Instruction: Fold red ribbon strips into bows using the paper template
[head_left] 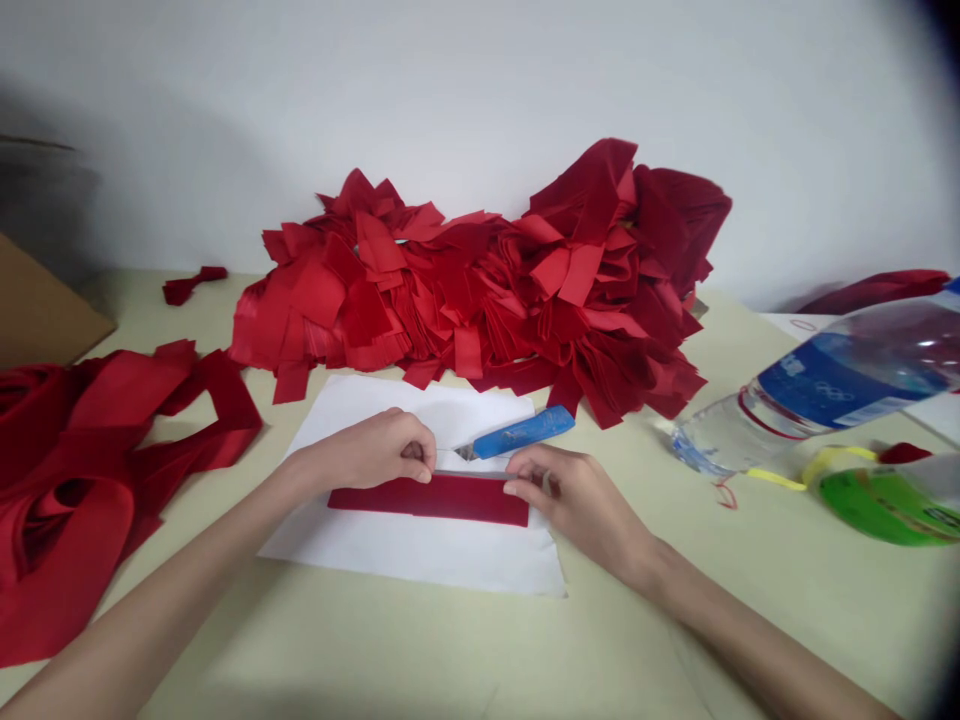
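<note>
A dark red fabric strip point(435, 503) lies flat on a white paper sheet point(420, 565). Along its far edge runs a thin grey bar point(472, 475). My left hand point(390, 448) is closed in a pinch at the bar's left end; a fine thread-like line shows near its fingertips. At the right end, my right hand point(559, 485) pinches the bar between thumb and fingers. A blue-handled tool point(523, 432) rests on the paper just beyond the bar, its metal tip toward my left hand.
A large heap of red fabric pieces point(465, 290) lines the wall behind the paper. Long red strips point(97, 450) lie looped at the left, near a brown box point(45, 305). At the right lie a clear bottle point(825, 375) and a green-labelled bottle point(885, 500).
</note>
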